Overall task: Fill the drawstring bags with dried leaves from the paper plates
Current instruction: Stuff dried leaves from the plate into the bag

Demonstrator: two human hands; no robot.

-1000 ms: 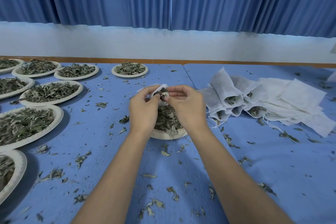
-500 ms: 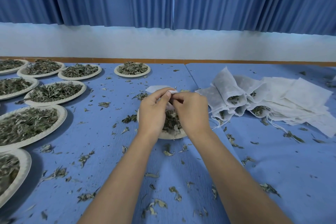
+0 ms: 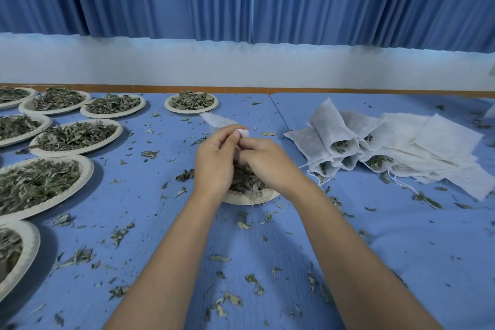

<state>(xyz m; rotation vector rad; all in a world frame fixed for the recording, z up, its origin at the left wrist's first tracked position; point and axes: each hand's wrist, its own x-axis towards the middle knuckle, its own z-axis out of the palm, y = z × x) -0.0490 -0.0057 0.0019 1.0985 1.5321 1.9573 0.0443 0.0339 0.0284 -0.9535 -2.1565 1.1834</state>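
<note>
Left hand pinches the bag mouth, holding it directly over the plate; this should return spilled leaves to it. Right hand curls at the mouth; whether it grips bag or leaves cannot be told.

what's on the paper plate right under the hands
Dried leaves lie heaped on the paper plate. The left hand and right hand cover most of it, holding a white drawstring bag; its contents are hidden.

Your left hand pinches the drawstring bag above the plate of leaves, right hand tucked alongside.
</note>
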